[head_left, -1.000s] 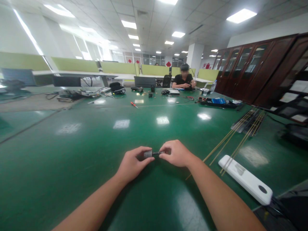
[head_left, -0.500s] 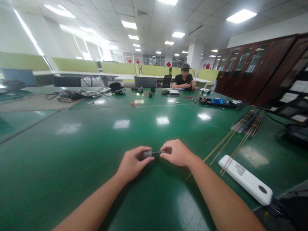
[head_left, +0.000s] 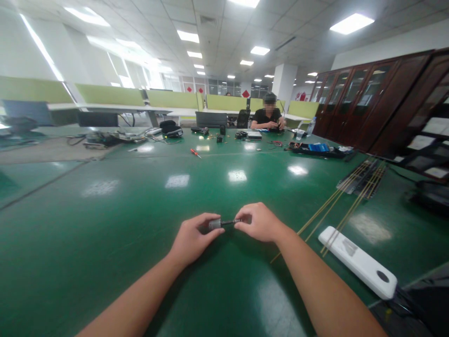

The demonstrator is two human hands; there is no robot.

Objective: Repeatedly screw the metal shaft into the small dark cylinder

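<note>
My left hand (head_left: 191,238) pinches a small grey metal cylinder (head_left: 214,224) between thumb and fingers. A thin dark rod (head_left: 227,223) sticks out of the cylinder's right end. At the far end of this rod, my right hand (head_left: 257,222) is closed with thumb and forefinger pressed on it. Cylinder and rod lie level in one line, just over the green tabletop (head_left: 140,196). The exact kind of the part is too small to make out, and my fingers hide its two ends.
To my right lie several thin wooden sticks (head_left: 322,201) and a long white device (head_left: 358,262) with a dark oval. A red screwdriver (head_left: 195,153) lies further off. Across the table sits a person (head_left: 268,117) near small black parts and a black tray (head_left: 315,149).
My right hand has shifted very slightly to the right, and a little more of the dark rod shows between my hands. My left hand stays nearly still.
</note>
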